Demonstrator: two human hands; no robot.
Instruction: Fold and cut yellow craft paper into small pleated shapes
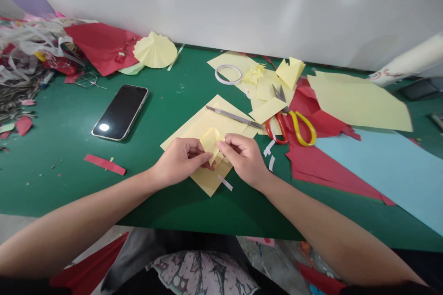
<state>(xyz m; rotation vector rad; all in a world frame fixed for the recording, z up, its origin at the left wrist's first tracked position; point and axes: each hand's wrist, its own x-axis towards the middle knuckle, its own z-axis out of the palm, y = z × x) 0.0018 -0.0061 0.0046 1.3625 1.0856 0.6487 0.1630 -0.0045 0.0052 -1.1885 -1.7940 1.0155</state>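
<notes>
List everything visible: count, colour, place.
folded paper: 1, yellow, held
smartphone: 1, black, left
scissors: 1, red and yellow, right
tape roll: 1, white, centre
metal tool: 1, grey, centre
pleated disc: 1, yellow, left
paper sheet: 1, blue, right
cut papers: several, red, left, right
craft papers: several, yellow, centre, right
paper slips: several, white, centre
tube: 1, white, right
scrap pile: 1, multicoloured, left
table: 1, green, beneath
wall: 1, white, back
left hand, right hand: 2, bare, centre

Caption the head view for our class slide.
Left hand and right hand hold folded paper over a larger sheet, scissors nearby.
</notes>
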